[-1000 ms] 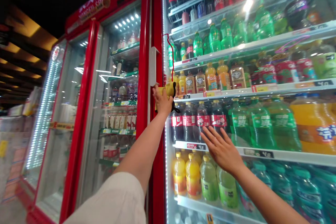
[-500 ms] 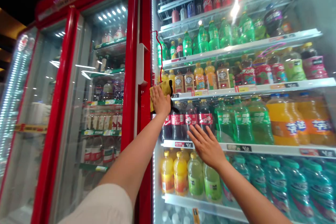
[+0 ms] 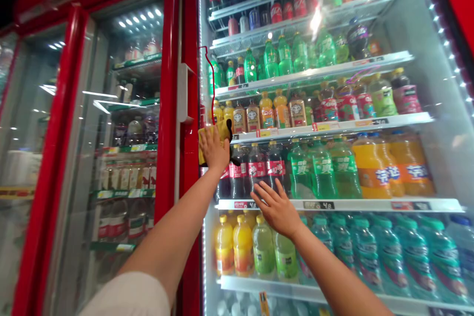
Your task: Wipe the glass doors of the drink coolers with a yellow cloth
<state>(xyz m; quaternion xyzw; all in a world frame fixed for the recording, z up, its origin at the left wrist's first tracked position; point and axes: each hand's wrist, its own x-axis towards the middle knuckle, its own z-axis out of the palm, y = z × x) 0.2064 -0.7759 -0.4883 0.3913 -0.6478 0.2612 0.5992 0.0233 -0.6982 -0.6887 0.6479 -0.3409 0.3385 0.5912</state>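
Observation:
My left hand (image 3: 215, 149) holds a yellow cloth with black edges (image 3: 225, 130) flat against the glass door, close to its white handle (image 3: 185, 94). The fingers lie over the cloth, and part of it is hidden beneath them. Lower and to the right, my right hand (image 3: 278, 210) is spread with nothing in it, palm towards the glass; it appears to rest on the pane. Behind the glass, cola bottles (image 3: 256, 163) stand above that hand, and yellow and green drink bottles (image 3: 263, 247) are below it.
Shelves of bottles and cans fill the lit fridge, with a price rail (image 3: 348, 205) along the shelf front. A red door frame (image 3: 188, 177) borders the glass on the left. Beyond it stands another glass-door fridge (image 3: 128, 108). Lights reflect in the panes.
The view has shifted, so the fridge sits further left and its right frame shows. My left hand and the cloth sit slightly lower on the glass. My right hand stays spread.

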